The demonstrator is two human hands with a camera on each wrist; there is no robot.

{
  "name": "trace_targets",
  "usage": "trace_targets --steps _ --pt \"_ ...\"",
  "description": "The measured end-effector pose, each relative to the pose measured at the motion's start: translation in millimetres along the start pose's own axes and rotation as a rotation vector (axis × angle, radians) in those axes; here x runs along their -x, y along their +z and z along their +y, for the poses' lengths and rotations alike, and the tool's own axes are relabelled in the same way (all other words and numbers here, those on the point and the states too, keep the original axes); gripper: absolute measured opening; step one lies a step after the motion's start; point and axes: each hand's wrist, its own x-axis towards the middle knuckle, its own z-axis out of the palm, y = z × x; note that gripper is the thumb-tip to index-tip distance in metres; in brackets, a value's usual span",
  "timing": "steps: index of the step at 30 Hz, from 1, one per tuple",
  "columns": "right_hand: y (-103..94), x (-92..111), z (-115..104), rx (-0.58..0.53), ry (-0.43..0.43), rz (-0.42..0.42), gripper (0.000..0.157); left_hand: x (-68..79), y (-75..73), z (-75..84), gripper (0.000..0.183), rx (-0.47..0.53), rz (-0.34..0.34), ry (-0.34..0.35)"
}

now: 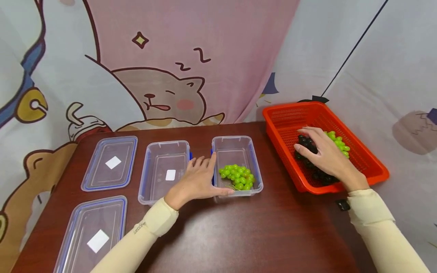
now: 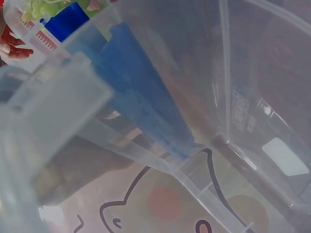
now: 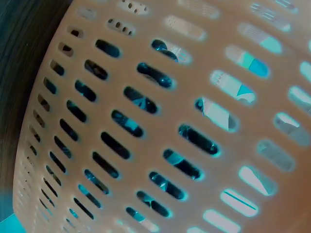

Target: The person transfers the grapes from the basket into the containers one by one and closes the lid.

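Note:
My left hand (image 1: pixel 199 178) rests at the near left corner of a clear box (image 1: pixel 235 142) with blue clips, thumb on its near rim and index finger along its left side. A bunch of green grapes (image 1: pixel 238 177) lies in that box. Inside the red basket (image 1: pixel 281 140), my right hand (image 1: pixel 326 155) curls its thumb and fingers round a bunch of black grapes (image 1: pixel 305 143). The palm covers part of the bunch. Through slots in the basket wall (image 3: pixel 131 128), dark round shapes show in the right wrist view.
Left of my left hand stands a second clear box (image 1: pixel 158 163) with a white label. Two clear lids, one far (image 1: pixel 102 151) and one near (image 1: pixel 85 220), lie at the table's left. More green grapes (image 1: pixel 338 142) sit in the basket. A patterned curtain (image 1: pixel 232 76) hangs behind.

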Motion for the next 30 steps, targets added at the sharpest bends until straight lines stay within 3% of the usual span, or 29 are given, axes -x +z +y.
trace_targets --steps 11,30 --pt "-8.0 13 18 -0.003 0.058 0.007 0.068 -3.4 2.9 2.5 0.136 0.003 0.026 0.035" --pt "-11.6 9 37 0.005 0.076 0.018 0.063 0.9 -0.9 -1.6 0.137 -0.003 0.031 0.002"
